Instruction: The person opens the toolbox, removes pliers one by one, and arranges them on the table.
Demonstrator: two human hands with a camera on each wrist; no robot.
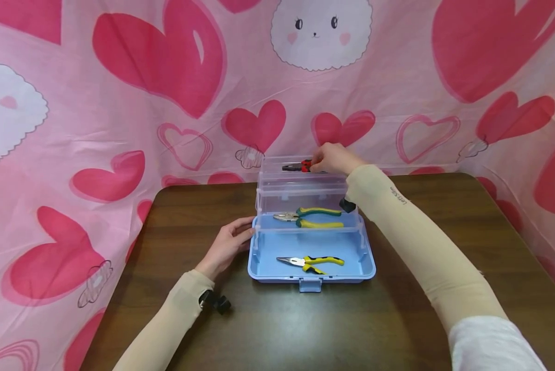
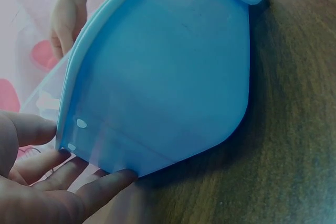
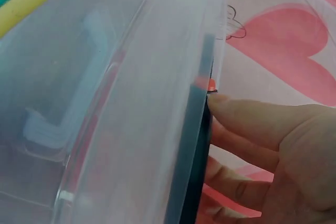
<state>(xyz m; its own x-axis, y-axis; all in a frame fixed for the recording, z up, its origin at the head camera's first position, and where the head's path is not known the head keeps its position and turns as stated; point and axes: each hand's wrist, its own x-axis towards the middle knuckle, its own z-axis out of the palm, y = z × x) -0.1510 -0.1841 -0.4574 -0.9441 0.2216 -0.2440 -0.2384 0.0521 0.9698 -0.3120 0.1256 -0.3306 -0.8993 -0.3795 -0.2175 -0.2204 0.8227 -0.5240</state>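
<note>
A blue toolbox (image 1: 277, 279) stands open on the table, its clear tiered trays (image 1: 300, 193) raised at the back. My left hand (image 1: 227, 246) holds the box's left back corner, thumb near the rim and fingers along the blue side wall (image 2: 168, 77). Over the topmost tray, my right hand (image 1: 335, 158) pinches red-and-black pliers (image 1: 300, 167) by the handles; the hand hides part of them. Green-and-yellow combination pliers (image 1: 321, 224) lie in a lower tray. Yellow-and-black needle-nose pliers (image 1: 305, 262) rest on the box floor, jaws pointing left.
The box sits on a dark wooden table (image 1: 277, 330), near its back edge. A pink cloth (image 1: 189, 82) with hearts hangs close behind the raised trays. The box's front latch (image 1: 310, 285) hangs down toward the near side.
</note>
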